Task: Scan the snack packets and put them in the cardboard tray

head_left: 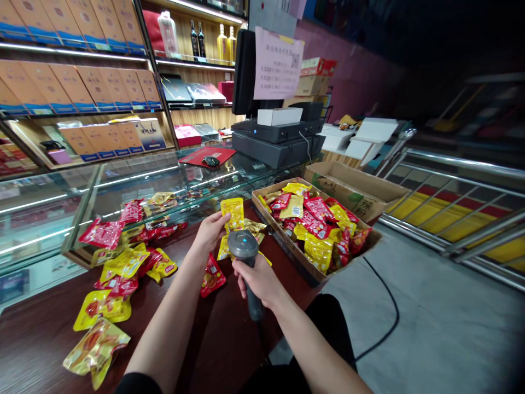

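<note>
My left hand (211, 232) pinches a yellow snack packet (233, 213) by its left edge and holds it up above the brown table. In my right hand (259, 278) is a dark barcode scanner (243, 246), gripped by its handle, its head just in front of the packet. More packets lie under and behind the scanner, partly hidden by it. A red snack packet (213, 277) rests on the table between my forearms. To the right, an open cardboard box (283, 247) holds many red and yellow packets.
Loose red and yellow packets (125, 262) lie in a pile at left, by the glass counter (164, 178). A cash register (274, 143) with a monitor (245, 71) stands behind. The scanner's black cable (396, 312) loops over the floor. Metal railing (451, 208) runs at right.
</note>
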The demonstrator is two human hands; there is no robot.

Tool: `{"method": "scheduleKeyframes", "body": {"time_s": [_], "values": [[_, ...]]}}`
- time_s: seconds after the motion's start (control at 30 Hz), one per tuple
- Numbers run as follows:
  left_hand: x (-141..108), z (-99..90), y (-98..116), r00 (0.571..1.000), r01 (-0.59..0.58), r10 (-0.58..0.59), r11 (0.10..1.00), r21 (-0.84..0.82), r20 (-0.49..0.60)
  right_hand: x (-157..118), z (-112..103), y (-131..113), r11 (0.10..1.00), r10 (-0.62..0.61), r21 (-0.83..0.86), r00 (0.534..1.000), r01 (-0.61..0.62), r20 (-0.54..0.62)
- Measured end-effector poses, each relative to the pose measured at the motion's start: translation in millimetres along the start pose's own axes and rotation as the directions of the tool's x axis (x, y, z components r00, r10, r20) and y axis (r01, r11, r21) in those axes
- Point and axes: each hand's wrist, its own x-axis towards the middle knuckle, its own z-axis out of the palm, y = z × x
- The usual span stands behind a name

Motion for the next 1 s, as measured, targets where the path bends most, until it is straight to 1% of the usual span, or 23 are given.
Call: {"method": "scheduleKeyframes", "body": {"time_s": [0.17, 0.33, 0.6, 0.73, 0.77, 0.83, 0.9, 0.93, 0.97, 1.0], "values": [[-0.1, 0.2, -0.6, 1.000, 0.015, -0.015, 1.000, -0.022, 0.014, 0.0, -0.5, 1.0, 1.000, 0.011, -0.003, 1.000, -0.011, 0.013], [1.5, -1.5, -1.3, 1.000, 0.008, -0.008, 1.000, -0.002, 0.014, -0.1, -0.3, 0.3, 1.000, 0.026, 0.000, 1.000, -0.026, 0.009], [-0.9, 1.5, 0.7, 0.999, -0.010, 0.014, 0.996, 0.093, -0.048, 1.3, 0.0, 4.2, 1.000, 0.004, 0.023, 1.000, -0.005, 0.008], [-2.9, 3.9, 3.1, 0.999, 0.009, -0.007, 0.998, 0.068, -0.038, 0.9, -1.5, 5.8, 0.999, 0.018, 0.029, 1.000, -0.018, 0.008], [-3.1, 4.1, 3.9, 0.999, 0.017, -0.015, 0.998, 0.058, -0.036, 1.4, -3.1, 5.2, 1.000, 0.003, 0.030, 1.000, -0.003, -0.002], [-3.7, 4.7, 5.7, 0.999, 0.044, -0.043, 0.998, 0.035, -0.029, 4.2, -8.5, 2.1, 0.996, -0.087, 0.022, 0.994, 0.089, -0.072], [-6.1, 6.1, 7.7, 0.997, 0.072, -0.072, 0.997, 0.018, -0.014, 10.0, -16.5, -4.0, 0.979, -0.198, 0.016, 0.958, 0.205, -0.207], [-8.2, 7.6, 8.8, 0.997, 0.084, -0.084, 0.996, 0.014, 0.001, 13.9, -21.1, -8.3, 0.970, -0.227, 0.026, 0.936, 0.243, -0.270], [-10.9, 9.8, 9.9, 0.996, 0.091, -0.091, 0.996, 0.015, 0.018, 18.3, -25.9, -13.3, 0.966, -0.225, 0.053, 0.924, 0.253, -0.309], [-13.8, 12.7, 11.2, 0.995, 0.097, -0.097, 0.995, 0.021, 0.034, 22.9, -30.7, -19.1, 0.966, -0.197, 0.096, 0.926, 0.239, -0.321]]}}
